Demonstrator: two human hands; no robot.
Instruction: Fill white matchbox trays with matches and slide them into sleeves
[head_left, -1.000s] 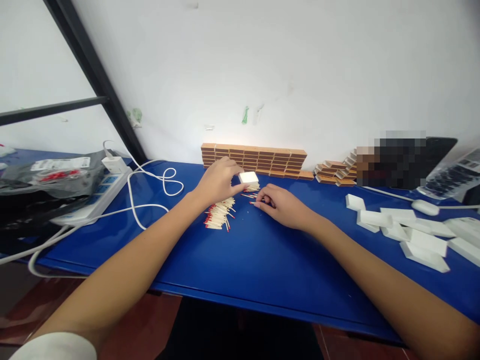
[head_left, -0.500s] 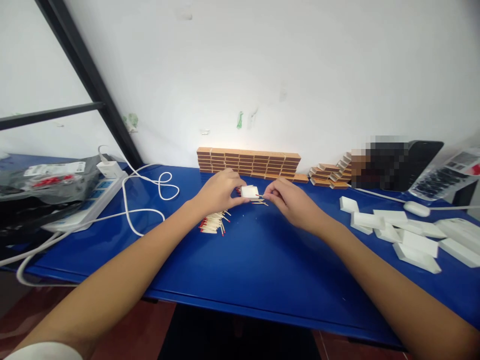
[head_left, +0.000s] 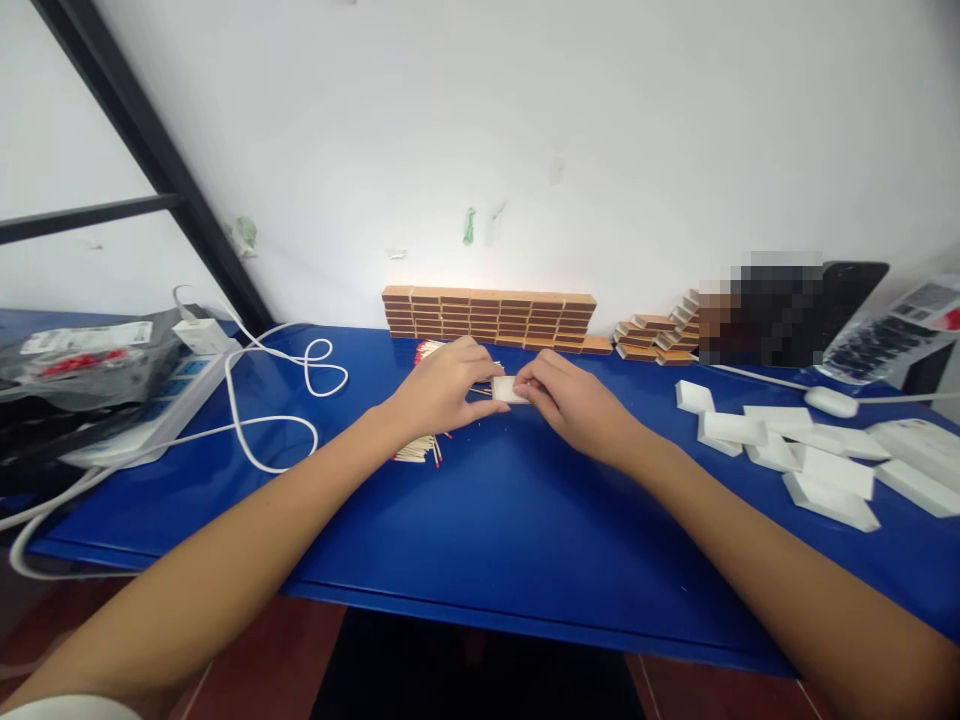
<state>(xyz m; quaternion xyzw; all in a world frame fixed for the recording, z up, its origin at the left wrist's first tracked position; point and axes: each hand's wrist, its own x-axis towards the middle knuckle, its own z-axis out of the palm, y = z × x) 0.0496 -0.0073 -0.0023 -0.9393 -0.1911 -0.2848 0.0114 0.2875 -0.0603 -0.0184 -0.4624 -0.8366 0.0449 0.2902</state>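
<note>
A small white matchbox tray (head_left: pixel 508 389) is held between both hands just above the blue table (head_left: pixel 487 520). My left hand (head_left: pixel 442 385) pinches its left end with thumb and fingers. My right hand (head_left: pixel 566 400) is closed at its right end, fingertips pressed on the tray. A heap of red-tipped matches (head_left: pixel 418 450) lies under and beside my left wrist; more matches (head_left: pixel 427 349) show behind the left hand.
A wall of stacked brown matchboxes (head_left: pixel 491 317) stands at the back, a tumbled pile (head_left: pixel 660 337) to its right. Several white trays (head_left: pixel 795 455) lie at the right by a white mouse (head_left: pixel 831 401). White cables (head_left: pixel 277 400), a power strip (head_left: pixel 161 395) and bags sit left.
My right hand rose from the matches on the table and came to the tray's right end. The left hand kept hold of the tray and lowered it slightly.
</note>
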